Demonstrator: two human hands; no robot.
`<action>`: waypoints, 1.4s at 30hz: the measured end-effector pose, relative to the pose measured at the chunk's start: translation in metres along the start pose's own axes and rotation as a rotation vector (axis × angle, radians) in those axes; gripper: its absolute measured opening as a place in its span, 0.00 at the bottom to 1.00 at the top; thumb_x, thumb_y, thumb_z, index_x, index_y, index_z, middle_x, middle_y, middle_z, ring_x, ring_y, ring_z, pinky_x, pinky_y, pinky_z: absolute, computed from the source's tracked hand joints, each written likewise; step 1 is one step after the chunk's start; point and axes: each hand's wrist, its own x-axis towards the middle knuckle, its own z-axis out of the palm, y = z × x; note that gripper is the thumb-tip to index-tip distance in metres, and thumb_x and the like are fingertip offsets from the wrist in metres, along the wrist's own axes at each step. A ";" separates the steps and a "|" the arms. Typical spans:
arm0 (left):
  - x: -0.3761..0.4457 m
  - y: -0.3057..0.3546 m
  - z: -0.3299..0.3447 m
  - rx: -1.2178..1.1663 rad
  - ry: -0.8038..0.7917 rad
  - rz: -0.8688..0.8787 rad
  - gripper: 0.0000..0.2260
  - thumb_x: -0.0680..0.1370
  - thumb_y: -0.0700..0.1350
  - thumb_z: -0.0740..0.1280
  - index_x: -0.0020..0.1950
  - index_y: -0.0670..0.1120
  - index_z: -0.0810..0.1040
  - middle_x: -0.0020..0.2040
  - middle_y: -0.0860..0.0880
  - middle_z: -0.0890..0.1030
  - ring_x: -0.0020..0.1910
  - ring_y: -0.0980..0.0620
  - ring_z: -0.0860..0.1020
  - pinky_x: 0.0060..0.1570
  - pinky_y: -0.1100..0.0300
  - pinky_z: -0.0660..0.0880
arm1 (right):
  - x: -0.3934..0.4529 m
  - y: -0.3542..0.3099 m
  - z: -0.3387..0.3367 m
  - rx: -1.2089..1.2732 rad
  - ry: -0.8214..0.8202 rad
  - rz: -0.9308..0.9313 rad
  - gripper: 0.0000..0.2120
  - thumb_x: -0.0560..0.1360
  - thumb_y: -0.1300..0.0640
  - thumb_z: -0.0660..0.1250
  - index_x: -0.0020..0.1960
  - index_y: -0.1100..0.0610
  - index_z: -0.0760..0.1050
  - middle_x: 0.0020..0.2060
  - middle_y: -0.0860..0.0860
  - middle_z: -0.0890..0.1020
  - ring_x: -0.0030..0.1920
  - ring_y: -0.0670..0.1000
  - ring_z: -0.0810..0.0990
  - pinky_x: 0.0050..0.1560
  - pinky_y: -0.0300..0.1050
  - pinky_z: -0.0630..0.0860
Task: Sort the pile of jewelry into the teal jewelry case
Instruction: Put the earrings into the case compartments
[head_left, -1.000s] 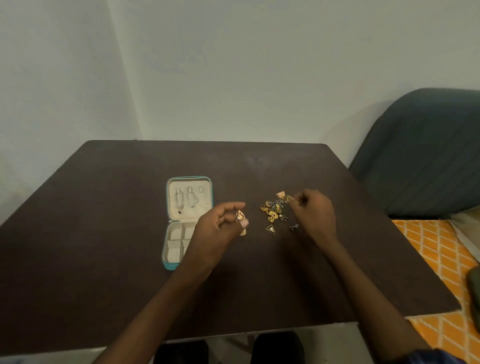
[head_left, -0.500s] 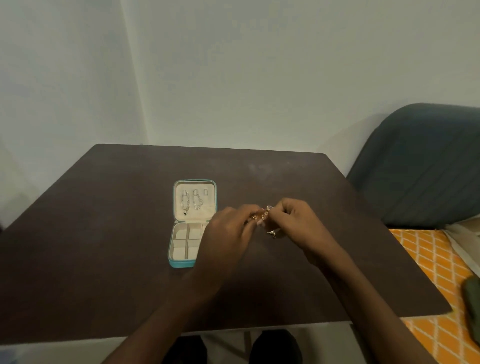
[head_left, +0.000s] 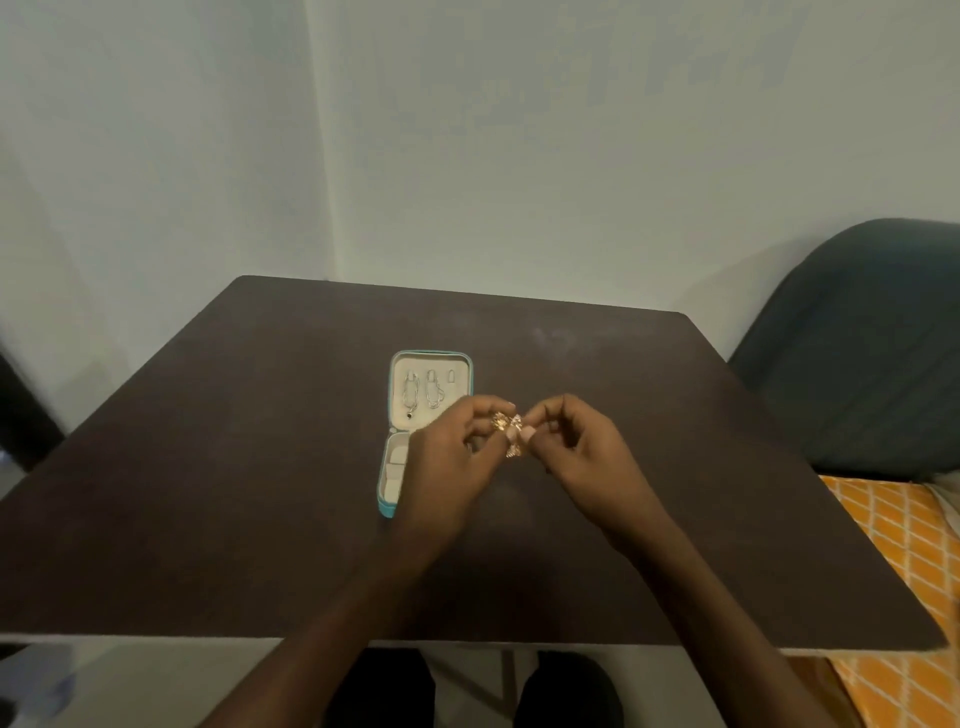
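The head camera looks down on the left hand (head_left: 449, 457) and the right hand (head_left: 582, 452), raised together above the middle of the table, fingertips almost meeting. Between them sits a small gold-coloured jewelry piece (head_left: 506, 428) with an openwork, glinting surface; the left hand pinches it from the left with thumb and curled fingers, and the right hand pinches it from the right, pale nails showing at the tips (the exact kind of ornament is too blurred to tell, and whether it is one piece or two pressed together cannot be told). A small part of it hangs down just below the fingers. The rest of the jewelry pile is hidden behind the hands. Just left of the left hand, and partly covered by it, the teal zip-around jewelry case with a cream lining (head_left: 431, 358) lies open flat on the table, its lid panel away from the person and its tray nearer. On the lid panel two silver chain-link pieces (head_left: 422, 391) hang side by side, with a small cream tab to their right. The tray's square cream compartments show only along their left side, the rest being behind the left hand. All this rests on a dark brown square table (head_left: 208, 467) with rounded far corners. To the right stand a dark grey-blue upholstered chair back (head_left: 862, 353) and, nearer, an orange fabric with a white lattice pattern (head_left: 904, 540). Pale bare walls (head_left: 467, 130) meet in a corner behind the table.
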 end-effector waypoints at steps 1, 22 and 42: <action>0.004 0.001 -0.006 -0.079 -0.015 -0.073 0.09 0.72 0.38 0.71 0.50 0.48 0.79 0.42 0.50 0.84 0.41 0.57 0.82 0.41 0.67 0.76 | 0.001 0.001 0.004 0.008 -0.003 -0.020 0.05 0.75 0.64 0.65 0.50 0.60 0.76 0.38 0.50 0.80 0.36 0.40 0.76 0.36 0.32 0.72; 0.016 -0.051 -0.088 0.144 -0.152 -0.360 0.11 0.72 0.36 0.70 0.54 0.39 0.79 0.43 0.44 0.84 0.40 0.54 0.83 0.41 0.62 0.80 | 0.020 0.033 0.097 0.047 -0.027 0.135 0.07 0.72 0.63 0.69 0.41 0.53 0.73 0.34 0.47 0.79 0.35 0.44 0.79 0.36 0.37 0.75; 0.009 -0.064 -0.083 0.698 -0.197 -0.107 0.08 0.73 0.39 0.68 0.49 0.44 0.84 0.41 0.44 0.85 0.41 0.50 0.82 0.43 0.56 0.78 | 0.026 0.032 0.104 -0.157 -0.128 0.113 0.05 0.74 0.60 0.68 0.48 0.55 0.80 0.44 0.50 0.84 0.43 0.45 0.80 0.46 0.40 0.78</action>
